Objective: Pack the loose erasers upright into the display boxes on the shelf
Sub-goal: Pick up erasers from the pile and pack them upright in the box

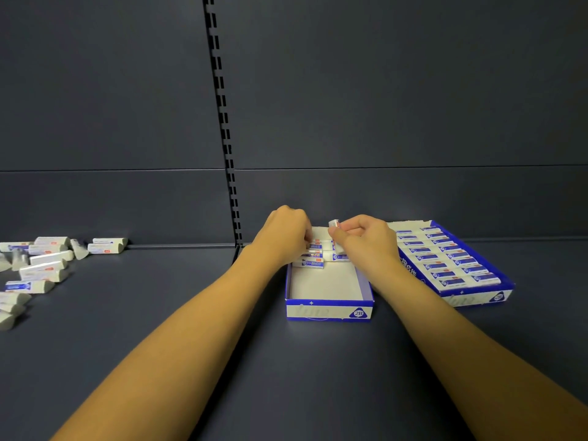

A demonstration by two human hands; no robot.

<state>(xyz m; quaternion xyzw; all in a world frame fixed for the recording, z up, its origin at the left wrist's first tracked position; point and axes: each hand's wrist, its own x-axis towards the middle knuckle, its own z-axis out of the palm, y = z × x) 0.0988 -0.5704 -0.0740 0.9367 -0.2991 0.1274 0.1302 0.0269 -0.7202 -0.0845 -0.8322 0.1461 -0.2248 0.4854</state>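
I am standing at a dark shelf (159,313), working over two blue-and-white display boxes. The full box (471,294) is sitting to my right, packed with rows of erasers. The box in front of me (329,310) is holding only a few erasers (313,261) at its far end, with most of its white floor bare. A scatter of loose erasers (41,268) is lying well apart on the far left of the shelf, waiting.

My left hand (286,233) is curling its fingers down onto the packed ones at the back of the box, holding the row in place. My right hand (366,237) is pinching one eraser (335,233) between thumb and fingers, tilted nearly upright just above that row, its top end poking out past my knuckles.

I am judging the risk to lie in the short row: with so much bare floor behind it, the standing erasers are likely to topple forward if I lift my left hand too soon. Pushing the new one in at a slant could also wedge it crooked or knock its neighbours flat.
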